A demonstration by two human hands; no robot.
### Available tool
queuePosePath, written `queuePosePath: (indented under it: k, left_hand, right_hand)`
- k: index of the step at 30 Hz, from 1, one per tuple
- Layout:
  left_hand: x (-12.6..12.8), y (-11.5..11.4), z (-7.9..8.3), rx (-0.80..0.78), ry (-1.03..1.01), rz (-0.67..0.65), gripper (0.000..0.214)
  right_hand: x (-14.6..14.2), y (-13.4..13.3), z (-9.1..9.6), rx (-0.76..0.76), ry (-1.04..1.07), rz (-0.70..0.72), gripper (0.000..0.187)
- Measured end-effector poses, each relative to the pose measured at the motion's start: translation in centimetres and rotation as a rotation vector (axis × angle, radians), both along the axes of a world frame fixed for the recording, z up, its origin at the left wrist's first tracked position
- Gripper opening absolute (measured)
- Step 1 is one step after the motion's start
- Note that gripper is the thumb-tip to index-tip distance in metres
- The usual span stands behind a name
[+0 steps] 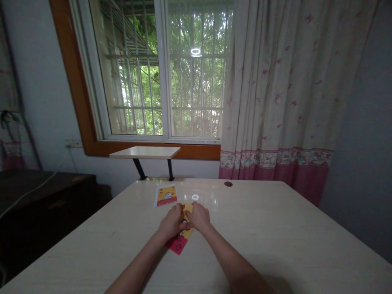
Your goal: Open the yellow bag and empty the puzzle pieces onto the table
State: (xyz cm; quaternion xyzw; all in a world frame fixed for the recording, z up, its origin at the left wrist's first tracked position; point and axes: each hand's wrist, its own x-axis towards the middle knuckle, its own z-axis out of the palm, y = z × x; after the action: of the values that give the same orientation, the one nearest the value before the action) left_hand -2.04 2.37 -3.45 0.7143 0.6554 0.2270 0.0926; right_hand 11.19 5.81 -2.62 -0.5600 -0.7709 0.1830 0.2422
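Your left hand (172, 222) and right hand (200, 217) grasp a yellow-and-red printed paper (179, 246) from either side, over the middle of the pale tabletop (260, 228), while a similarly colored card (166, 196) lies just beyond, near the raised shelf (145, 152).

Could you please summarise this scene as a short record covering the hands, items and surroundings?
Left hand: on the yellow-and-red sheet
Right hand: on the same sheet, further right
Grip: pinching or pressing, cannot tell
Nearby: picture card, beyond the hands, to the left
Surface: pale table
Background: small raised shelf, barred window, patterned curtain
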Motion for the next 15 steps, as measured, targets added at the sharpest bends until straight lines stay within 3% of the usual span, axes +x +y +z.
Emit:
queuePosePath:
  k: [3, 6, 9, 15]
  left_hand:
    - [-0.1, 0.3, -0.1, 0.056, 0.032, -0.033, 0.071]
    - [-0.2, 0.4, 0.1, 0.054, 0.103, 0.067, 0.075]
    - [-0.4, 0.5, 0.4, 0.014, 0.184, 0.162, 0.06]
    - [-0.9, 1.0, 0.2, 0.043, 0.14, 0.021, 0.033]
  right_hand:
    - [0.3, 0.9, -0.8, 0.017, 0.178, 0.096, 0.021]
    - [0.4, 1.3, -1.5, 0.073, 0.328, 0.167, 0.014]
    - [0.3, 1.2, -1.8, 0.112, 0.41, 0.181, 0.012]
    - [0.7, 0.7, -1.6, 0.095, 0.43, 0.129, 0.013]
